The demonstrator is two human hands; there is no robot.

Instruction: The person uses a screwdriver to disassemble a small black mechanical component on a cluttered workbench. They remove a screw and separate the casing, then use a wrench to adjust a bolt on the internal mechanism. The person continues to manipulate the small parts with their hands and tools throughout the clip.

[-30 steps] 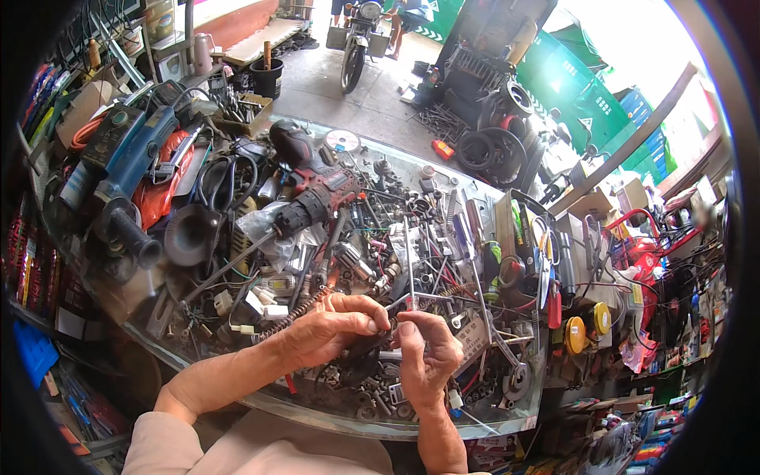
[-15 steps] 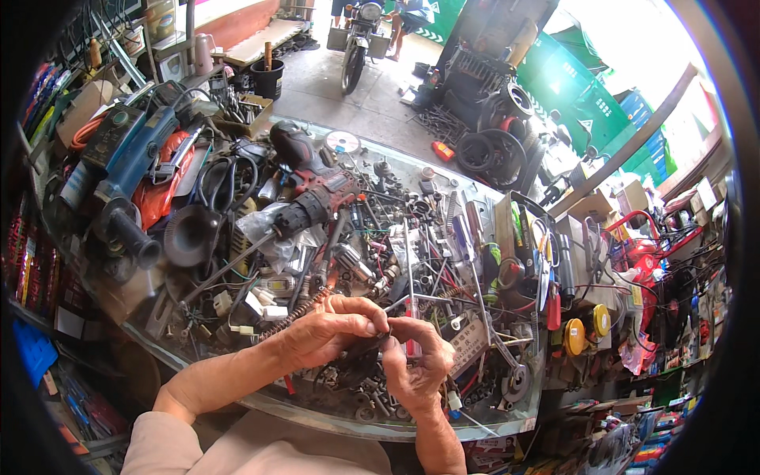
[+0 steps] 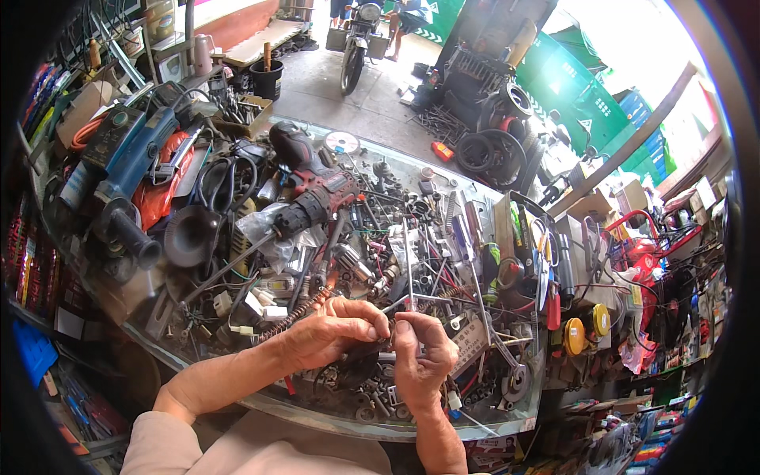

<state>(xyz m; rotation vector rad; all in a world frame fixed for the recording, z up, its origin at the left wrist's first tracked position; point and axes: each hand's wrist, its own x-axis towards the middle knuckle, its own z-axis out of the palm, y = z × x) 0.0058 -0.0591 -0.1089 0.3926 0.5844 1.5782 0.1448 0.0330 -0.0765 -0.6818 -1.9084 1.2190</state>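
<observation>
Both of my hands work close together above the near edge of a glass-topped bench strewn with small metal parts. My left hand [image 3: 336, 331] is closed, thumb and forefinger pinched on a dark piece [image 3: 358, 360] whose kind I cannot make out; it hangs beneath the fingers. Just right of it, my right hand [image 3: 423, 356] is closed too, its thumb pressed to its forefinger; whatever it pinches is too small to name. Beyond the left hand lies a coil spring [image 3: 294, 315]. A screwdriver [image 3: 409, 277] lies past the right fingertips.
A red and black power drill [image 3: 317, 190] rests on the clutter ahead. Left of it lie a blue power tool [image 3: 138, 154] and a black horn [image 3: 191, 235]. Scissors [image 3: 545, 269] stand in a holder at right. A motorcycle [image 3: 360, 43] is parked beyond the bench, people near it.
My right hand has drawn slightly away from the left fingertips, and its fingers have closed against the thumb. The left hand stays nearly in place.
</observation>
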